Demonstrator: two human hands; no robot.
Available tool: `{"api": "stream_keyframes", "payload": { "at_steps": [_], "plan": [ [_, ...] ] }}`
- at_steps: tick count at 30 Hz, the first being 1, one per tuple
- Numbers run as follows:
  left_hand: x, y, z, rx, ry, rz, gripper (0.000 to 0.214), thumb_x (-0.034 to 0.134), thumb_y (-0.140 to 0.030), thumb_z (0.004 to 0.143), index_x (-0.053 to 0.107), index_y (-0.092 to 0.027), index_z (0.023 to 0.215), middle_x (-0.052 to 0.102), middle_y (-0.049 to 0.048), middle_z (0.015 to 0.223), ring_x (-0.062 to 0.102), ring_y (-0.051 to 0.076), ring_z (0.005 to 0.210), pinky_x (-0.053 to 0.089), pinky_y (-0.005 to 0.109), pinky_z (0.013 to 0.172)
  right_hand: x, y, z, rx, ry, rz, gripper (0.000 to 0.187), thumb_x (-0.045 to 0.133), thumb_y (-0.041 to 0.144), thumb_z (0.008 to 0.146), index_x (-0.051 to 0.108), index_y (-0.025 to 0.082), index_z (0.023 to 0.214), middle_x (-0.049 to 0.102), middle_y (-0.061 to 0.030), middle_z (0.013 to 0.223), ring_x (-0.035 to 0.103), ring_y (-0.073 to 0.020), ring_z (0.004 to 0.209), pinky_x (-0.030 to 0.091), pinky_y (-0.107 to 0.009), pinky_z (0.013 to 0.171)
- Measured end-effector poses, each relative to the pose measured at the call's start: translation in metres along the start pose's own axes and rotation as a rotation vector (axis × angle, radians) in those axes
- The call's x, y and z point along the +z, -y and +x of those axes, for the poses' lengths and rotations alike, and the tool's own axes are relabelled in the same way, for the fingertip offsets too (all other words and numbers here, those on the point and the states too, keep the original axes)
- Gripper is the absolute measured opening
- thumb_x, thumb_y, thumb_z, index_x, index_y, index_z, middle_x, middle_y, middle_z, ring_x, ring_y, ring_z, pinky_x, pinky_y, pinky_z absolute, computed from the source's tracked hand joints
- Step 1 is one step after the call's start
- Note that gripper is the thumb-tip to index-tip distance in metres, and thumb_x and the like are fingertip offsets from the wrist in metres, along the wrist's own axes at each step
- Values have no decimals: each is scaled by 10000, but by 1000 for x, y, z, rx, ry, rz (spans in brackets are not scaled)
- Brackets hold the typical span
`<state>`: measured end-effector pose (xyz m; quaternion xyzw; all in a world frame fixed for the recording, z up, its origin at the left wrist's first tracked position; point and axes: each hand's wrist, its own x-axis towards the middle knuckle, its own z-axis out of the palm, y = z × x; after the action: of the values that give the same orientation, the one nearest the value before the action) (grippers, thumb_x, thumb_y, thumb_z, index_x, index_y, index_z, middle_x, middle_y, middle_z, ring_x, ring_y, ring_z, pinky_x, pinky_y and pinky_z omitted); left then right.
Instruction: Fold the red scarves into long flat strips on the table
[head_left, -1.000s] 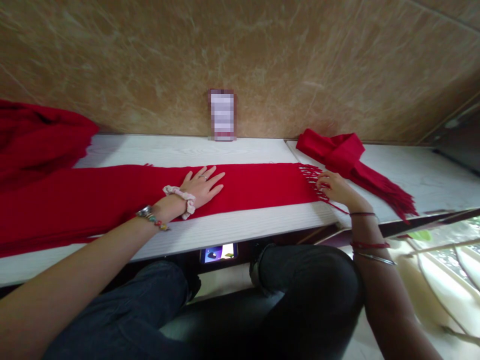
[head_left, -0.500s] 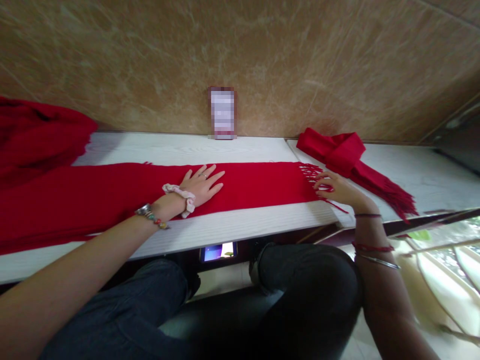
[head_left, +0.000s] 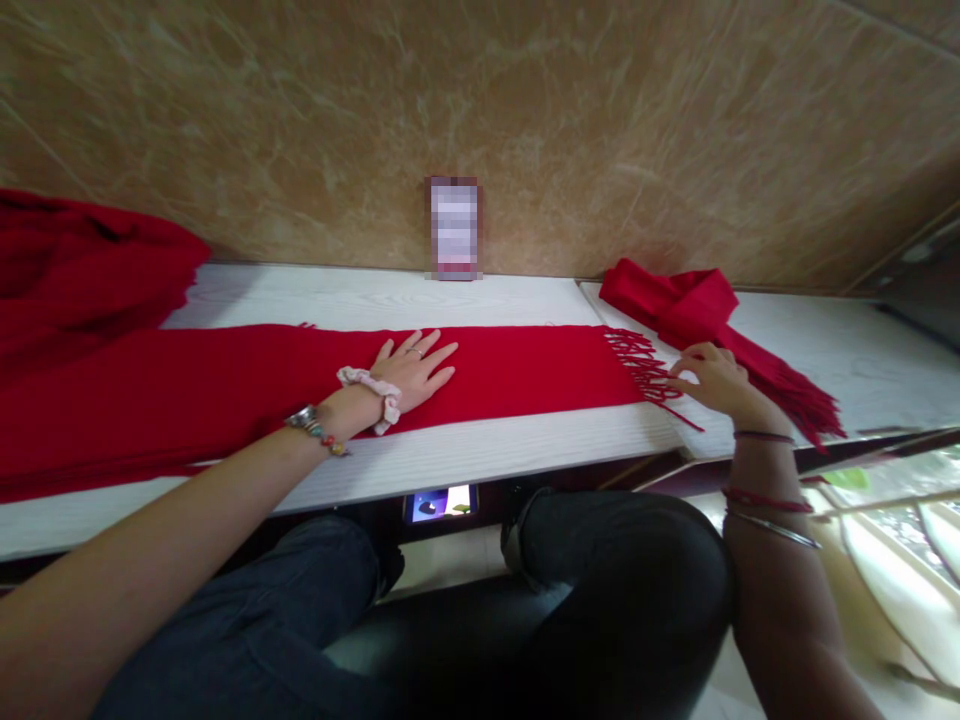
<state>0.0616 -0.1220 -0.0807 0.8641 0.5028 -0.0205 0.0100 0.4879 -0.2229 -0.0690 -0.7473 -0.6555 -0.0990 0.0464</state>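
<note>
A long red scarf (head_left: pixel 517 370) lies flat along the white tabletop, its fringe (head_left: pixel 637 362) spread at the right end. My left hand (head_left: pixel 414 375) rests palm down on the cloth with fingers spread, a ring on one finger and a pale scrunchie at the wrist. At the tips of the fringe, my right hand (head_left: pixel 716 380) has thumb and forefinger brought together in a pinch, touching the strand ends. Just beyond that hand lies a second, folded red scarf (head_left: pixel 675 300) with its own fringe hanging toward the front edge.
More bunched red cloth (head_left: pixel 82 265) is heaped at the far left. A small upright card or screen, blurred out (head_left: pixel 454 230), leans on the brown marbled wall (head_left: pixel 525 120). Below the table edge a lit phone (head_left: pixel 441 503) shows above my knees.
My right hand has drawn away to the right along the fringe, and the strands now lie straighter and more spread. The left hand stays on the scarf. The view has shifted slightly.
</note>
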Motion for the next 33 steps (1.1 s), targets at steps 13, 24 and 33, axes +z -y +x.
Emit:
{"api": "stream_keyframes", "payload": {
  "at_steps": [13,24,33],
  "plan": [
    [0,1,1,12,21,10,502,178,-458,907,219,-307,1384,156,23,1470,119,243,1340,187,510,1025,0,16,0,-135,77,11,226,474,141,729,667,209,825,528,-81,1128,446,-276,1066,377,-450,876],
    [-2,0,0,4,26,7,495,198,-445,910,221,-305,1384,159,19,1469,116,236,1342,176,509,1031,-7,35,8,-176,-70,171,235,437,166,760,645,169,869,593,-105,998,519,-230,967,417,-372,848],
    [-2,0,0,10,22,4,497,195,-444,909,220,-301,1385,162,26,1469,115,238,1342,171,501,1031,3,25,1,203,-143,11,261,425,118,712,641,164,852,560,-133,980,521,-293,935,442,-417,718]
  ]
}}
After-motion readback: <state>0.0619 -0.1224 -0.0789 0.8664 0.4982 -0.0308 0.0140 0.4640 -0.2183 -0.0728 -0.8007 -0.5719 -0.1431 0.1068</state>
